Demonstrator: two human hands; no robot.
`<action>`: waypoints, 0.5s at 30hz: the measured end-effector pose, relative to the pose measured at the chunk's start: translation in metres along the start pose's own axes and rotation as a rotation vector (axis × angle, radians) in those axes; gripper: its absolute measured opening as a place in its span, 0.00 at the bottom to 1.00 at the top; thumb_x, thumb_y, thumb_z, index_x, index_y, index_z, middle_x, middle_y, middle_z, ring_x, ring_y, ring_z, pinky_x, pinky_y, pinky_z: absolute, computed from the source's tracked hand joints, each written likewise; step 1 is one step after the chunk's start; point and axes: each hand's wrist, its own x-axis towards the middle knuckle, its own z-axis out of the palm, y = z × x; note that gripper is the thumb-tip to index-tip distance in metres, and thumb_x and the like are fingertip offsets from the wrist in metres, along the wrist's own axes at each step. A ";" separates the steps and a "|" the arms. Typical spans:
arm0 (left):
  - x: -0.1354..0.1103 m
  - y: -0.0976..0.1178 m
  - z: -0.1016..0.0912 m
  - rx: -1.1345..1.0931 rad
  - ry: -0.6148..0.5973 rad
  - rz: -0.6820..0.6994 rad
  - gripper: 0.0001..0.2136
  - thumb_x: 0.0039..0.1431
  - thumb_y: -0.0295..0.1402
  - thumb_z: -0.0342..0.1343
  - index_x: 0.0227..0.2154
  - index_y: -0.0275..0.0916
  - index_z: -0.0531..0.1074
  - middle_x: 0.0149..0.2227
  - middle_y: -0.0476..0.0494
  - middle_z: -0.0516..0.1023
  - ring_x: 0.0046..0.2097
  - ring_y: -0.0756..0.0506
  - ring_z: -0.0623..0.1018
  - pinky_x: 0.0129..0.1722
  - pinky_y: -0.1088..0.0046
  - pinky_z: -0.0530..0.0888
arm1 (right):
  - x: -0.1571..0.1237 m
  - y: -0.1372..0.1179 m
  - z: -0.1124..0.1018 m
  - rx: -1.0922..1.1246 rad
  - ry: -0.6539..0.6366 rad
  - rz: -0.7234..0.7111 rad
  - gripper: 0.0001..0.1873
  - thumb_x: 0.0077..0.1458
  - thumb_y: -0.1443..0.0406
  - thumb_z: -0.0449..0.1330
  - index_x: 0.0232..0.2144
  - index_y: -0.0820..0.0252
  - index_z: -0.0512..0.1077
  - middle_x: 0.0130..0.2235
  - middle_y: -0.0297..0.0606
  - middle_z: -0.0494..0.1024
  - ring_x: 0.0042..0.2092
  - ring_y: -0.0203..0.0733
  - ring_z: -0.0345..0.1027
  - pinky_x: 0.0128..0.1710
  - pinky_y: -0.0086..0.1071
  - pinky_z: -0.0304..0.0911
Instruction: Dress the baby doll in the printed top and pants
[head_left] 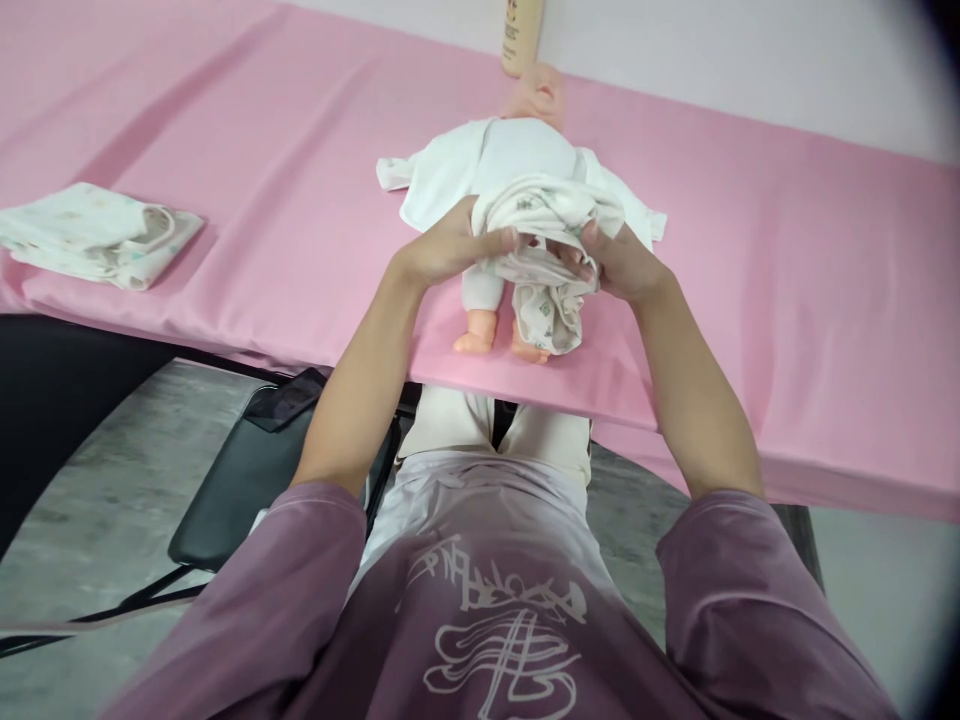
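Note:
A baby doll [525, 150] lies on its back on the pink-covered table [787, 250], head away from me and bare feet [476, 335] near the front edge. It wears a white top. Small patterned white trousers [547, 290] are bunched around its hips and legs. My left hand [450, 245] is closed on the bunched cloth at the doll's left side. On the other side my right hand [619, 262] grips the same garment. One leg is covered by the cloth, the other is bare below the knee.
A folded patterned white cloth [97, 235] lies on the table at the far left. A beige bottle [521, 35] stands behind the doll's head. A black folding chair [255, 470] stands below the table's front edge to my left.

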 end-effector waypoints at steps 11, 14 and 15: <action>-0.056 0.091 0.037 -0.184 0.279 -0.060 0.16 0.67 0.45 0.83 0.45 0.41 0.84 0.47 0.46 0.86 0.64 0.31 0.91 0.67 0.44 0.90 | -0.007 -0.050 0.007 0.124 0.132 0.013 0.30 0.50 0.51 0.89 0.43 0.53 0.78 0.46 0.38 0.85 0.56 0.52 0.84 0.51 0.38 0.83; -0.089 0.110 0.063 -0.208 0.425 -0.121 0.12 0.73 0.42 0.76 0.47 0.40 0.84 0.48 0.43 0.88 0.58 0.34 0.92 0.62 0.52 0.91 | -0.010 -0.063 0.027 0.080 0.129 0.142 0.23 0.60 0.53 0.84 0.40 0.54 0.76 0.40 0.38 0.83 0.46 0.46 0.82 0.44 0.35 0.80; -0.098 0.110 0.070 -0.193 0.469 -0.170 0.11 0.75 0.42 0.74 0.46 0.40 0.83 0.45 0.42 0.88 0.55 0.35 0.92 0.59 0.55 0.91 | -0.010 -0.065 0.033 0.031 0.115 0.206 0.23 0.63 0.52 0.83 0.39 0.53 0.75 0.37 0.37 0.80 0.43 0.45 0.80 0.41 0.35 0.79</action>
